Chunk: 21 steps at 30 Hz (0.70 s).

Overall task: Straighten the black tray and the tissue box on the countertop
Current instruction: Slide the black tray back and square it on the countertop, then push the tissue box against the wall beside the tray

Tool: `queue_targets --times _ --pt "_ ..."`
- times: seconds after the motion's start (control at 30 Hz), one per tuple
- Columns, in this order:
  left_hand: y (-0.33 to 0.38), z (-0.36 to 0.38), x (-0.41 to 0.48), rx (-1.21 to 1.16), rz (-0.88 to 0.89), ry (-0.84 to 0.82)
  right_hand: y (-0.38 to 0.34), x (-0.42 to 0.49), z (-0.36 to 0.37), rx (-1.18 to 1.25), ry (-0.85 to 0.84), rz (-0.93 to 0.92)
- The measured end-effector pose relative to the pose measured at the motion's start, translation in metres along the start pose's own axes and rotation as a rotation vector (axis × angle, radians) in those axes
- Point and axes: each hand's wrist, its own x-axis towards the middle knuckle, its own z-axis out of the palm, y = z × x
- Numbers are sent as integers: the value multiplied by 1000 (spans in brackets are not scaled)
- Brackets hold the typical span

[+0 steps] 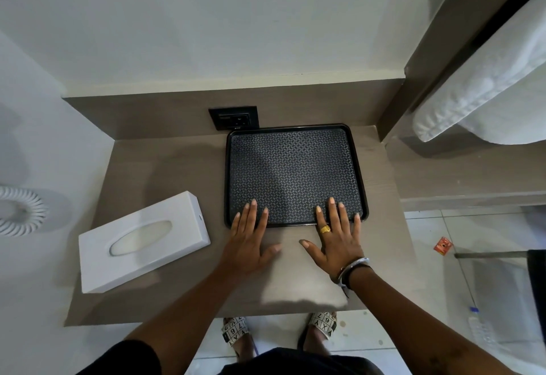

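The black tray with a woven pattern lies on the grey-brown countertop, its far edge close to the back panel. My left hand rests flat, fingers spread over the tray's near left rim. My right hand, with a gold ring and bracelets, lies flat with its fingers over the near right rim. Neither hand grips anything. The white tissue box sits at the left of the counter, turned at an angle, apart from both hands.
A black wall socket sits on the back panel just behind the tray. White bedding hangs at the right. A coiled white cord is at the far left. A water bottle and a red wrapper lie on the floor.
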Motion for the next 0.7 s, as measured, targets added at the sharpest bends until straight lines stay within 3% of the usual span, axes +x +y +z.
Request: queue_targets --times 0.2,0.37,0.57,0.7 --pt "-12 -20 -15 -22 21 120 -31 -20 -4 62 86 -185" --pt "-47 -49 -24 -53 -14 214 -76 -35 4 47 -28 -387" --pt "-115 -80 -43 23 -117 133 -136 -29 13 55 -120 -470" --pt "-176 -94 -63 40 -161 -46 -171 -17 22 -9 -168 -497"
